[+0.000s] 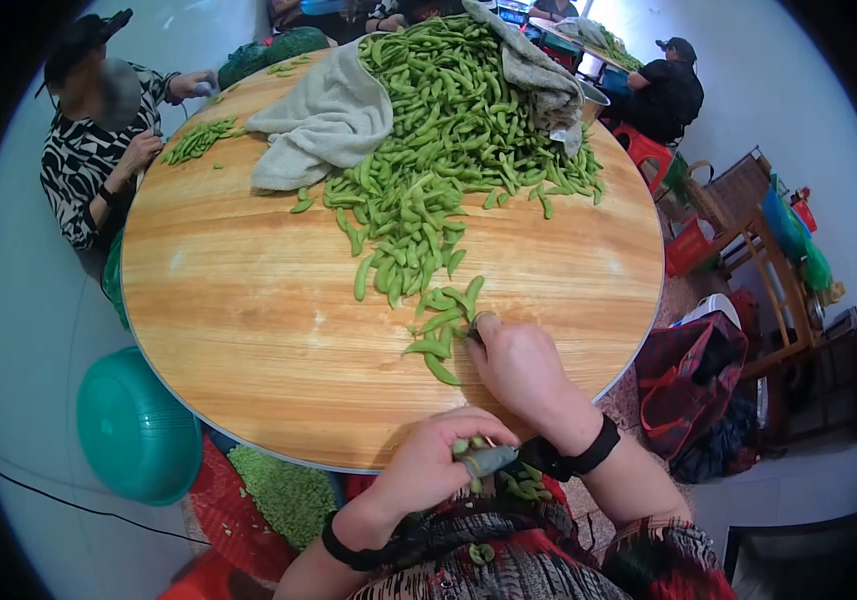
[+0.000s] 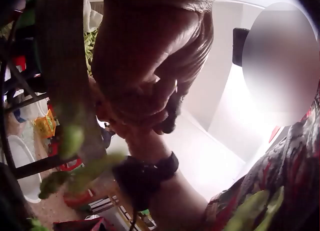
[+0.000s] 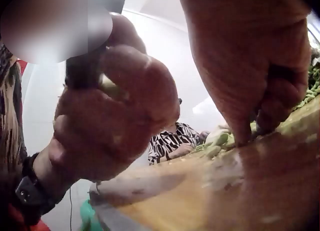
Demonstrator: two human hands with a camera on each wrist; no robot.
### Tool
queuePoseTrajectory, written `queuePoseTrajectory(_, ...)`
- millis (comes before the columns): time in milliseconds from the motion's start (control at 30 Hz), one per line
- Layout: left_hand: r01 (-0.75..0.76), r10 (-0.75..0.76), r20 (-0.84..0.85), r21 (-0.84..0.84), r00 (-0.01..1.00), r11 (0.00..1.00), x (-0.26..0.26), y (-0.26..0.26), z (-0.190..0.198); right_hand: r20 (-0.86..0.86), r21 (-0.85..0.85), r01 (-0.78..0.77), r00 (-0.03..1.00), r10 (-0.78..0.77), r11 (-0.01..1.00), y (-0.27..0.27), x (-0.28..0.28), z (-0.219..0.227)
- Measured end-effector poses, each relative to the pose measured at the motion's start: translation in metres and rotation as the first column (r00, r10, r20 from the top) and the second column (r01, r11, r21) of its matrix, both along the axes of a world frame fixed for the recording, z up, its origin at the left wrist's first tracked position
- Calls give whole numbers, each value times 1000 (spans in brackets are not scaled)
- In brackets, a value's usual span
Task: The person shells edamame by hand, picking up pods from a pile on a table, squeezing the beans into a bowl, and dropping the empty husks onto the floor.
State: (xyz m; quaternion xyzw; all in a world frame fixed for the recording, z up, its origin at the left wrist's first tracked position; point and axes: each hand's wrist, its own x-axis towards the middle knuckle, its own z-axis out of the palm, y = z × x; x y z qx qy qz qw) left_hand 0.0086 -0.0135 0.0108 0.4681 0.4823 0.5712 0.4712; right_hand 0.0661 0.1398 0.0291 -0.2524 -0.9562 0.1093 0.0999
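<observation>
Many green soybean pods (image 1: 438, 90) are heaped at the far side of the round wooden table (image 1: 248, 330), with a trail of them running toward me. At the near end of that trail, my right hand (image 1: 520, 365) pinches at a small group of pods (image 1: 438, 335), its fingertips down at the tabletop. The right wrist view shows that hand's thumb and curled fingers (image 3: 277, 108) close together there. My left hand (image 1: 423, 460), at the table's near edge, grips a few pods (image 1: 461, 446) under a thumb with a grey cover (image 1: 489, 460). More pods (image 1: 526, 484) lie in my lap below.
A grey towel (image 1: 333, 120) lies against the heap. Shelled beans (image 1: 286, 490) fill a container below the table's front left, near a teal basin (image 1: 138, 425). Another person (image 1: 98, 140) sits at the left with a small pod pile (image 1: 200, 140). A plaid bag (image 1: 693, 385) stands at right.
</observation>
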Motion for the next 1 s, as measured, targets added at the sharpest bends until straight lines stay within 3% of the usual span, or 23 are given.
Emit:
queuePoseTrajectory(33,-75,86,107,-102,991,992,2,-1,1,-11,13,8,1000,-7,1000,1,2,-3)
queuePoseTrajectory(100,-158,172,198,-85,965,984,5,0,-7,-90,-1,-57,994,56,998,8,11,-7)
queuePoseTrajectory(133,-248,277,430,-123,859,961,5,2,-6,-172,-15,-118,978,113,993,12,15,-6)
queuePoseTrajectory(167,-324,363,628,-181,688,928,4,5,-5,-179,-12,-127,976,123,992,15,21,-2)
queuePoseTrajectory(200,-355,390,633,-189,669,915,5,9,0,-209,-629,-112,977,-29,770,16,29,7)
queuePoseTrajectory(233,-363,400,627,-194,669,911,5,10,1,-132,-974,-97,978,-164,206,17,37,13)
queuePoseTrajectory(267,-293,326,735,-180,595,939,3,11,2,-112,-981,-134,982,-152,-143,17,45,13)
queuePoseTrajectory(300,-223,248,826,-152,507,963,3,13,3,-121,-979,-143,981,-148,-148,15,49,13)
queuePoseTrajectory(367,-257,275,817,-161,507,953,10,18,3,-33,-796,-127,985,-168,-592,13,55,11)
queuePoseTrajectory(433,-294,310,807,-178,502,939,16,22,-2,-97,-798,-148,988,-119,-584,12,58,7)
queuePoseTrajectory(500,-394,276,856,-93,437,914,17,26,-12,-243,-954,-252,967,-73,-162,3,59,13)
queuePoseTrajectory(533,-397,289,849,-104,442,912,18,27,-13,-255,-962,-257,966,-35,-93,1,62,16)
queuePoseTrajectory(667,-496,383,779,-108,496,862,22,28,-13,-229,-956,-234,972,-50,-177,1,68,16)
queuePoseTrajectory(733,-515,442,723,-139,531,846,25,32,-5,-316,-945,-316,949,-13,-82,3,68,7)
queuePoseTrajectory(833,-606,575,603,-182,553,774,29,35,4,-295,-946,-303,952,-76,-115,1,68,2)
queuePoseTrajectory(867,-498,445,654,-118,612,859,23,31,-4,-295,-946,-303,952,-75,-117,1,68,5)
queuePoseTrajectory(900,-382,303,695,-45,652,923,19,28,-9,-235,-928,-259,965,-120,-268,1,69,10)
queuePoseTrajectory(933,-383,305,695,-46,651,923,16,27,-10,-167,-885,-217,974,-154,-413,2,69,13)
queuePoseTrajectory(1000,-258,130,763,49,633,965,12,25,-12,-146,-855,-208,976,-163,-475,2,70,10)
